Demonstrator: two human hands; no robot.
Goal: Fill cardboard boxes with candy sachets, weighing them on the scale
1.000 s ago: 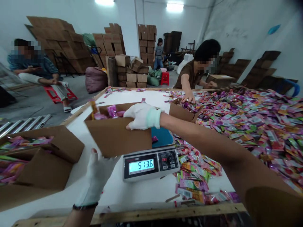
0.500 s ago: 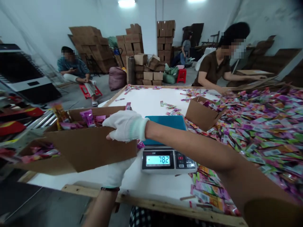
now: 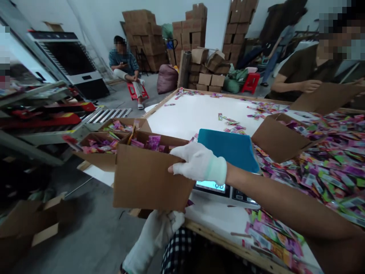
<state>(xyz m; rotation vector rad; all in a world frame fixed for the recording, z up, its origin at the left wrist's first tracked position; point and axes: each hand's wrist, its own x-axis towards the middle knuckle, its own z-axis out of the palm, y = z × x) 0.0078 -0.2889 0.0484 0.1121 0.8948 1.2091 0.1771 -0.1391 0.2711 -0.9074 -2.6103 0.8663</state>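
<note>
An open cardboard box point(image 3: 151, 179) with purple and orange packets point(image 3: 154, 142) inside is held up at the centre left, over the table's near edge. My right hand point(image 3: 194, 161), in a white glove, grips its right side near the top. Below the box, my left hand point(image 3: 165, 224), also gloved, has its curled fingers at the bottom edge. Right of the box stands a scale with a blue plate point(image 3: 228, 148); my right hand and wrist partly cover its lit display point(image 3: 211, 185).
Two packet-filled boxes point(image 3: 102, 154) stand at the left beside a roller conveyor point(image 3: 107, 115). Another box point(image 3: 281, 139) sits right of the scale, by a large packet heap point(image 3: 336, 163). A co-worker point(image 3: 302, 72) holds cardboard at the right.
The view has turned left. The held box has come away from the filled boxes toward the table's near edge. My left hand is lower. The co-worker has lifted a piece of cardboard.
</note>
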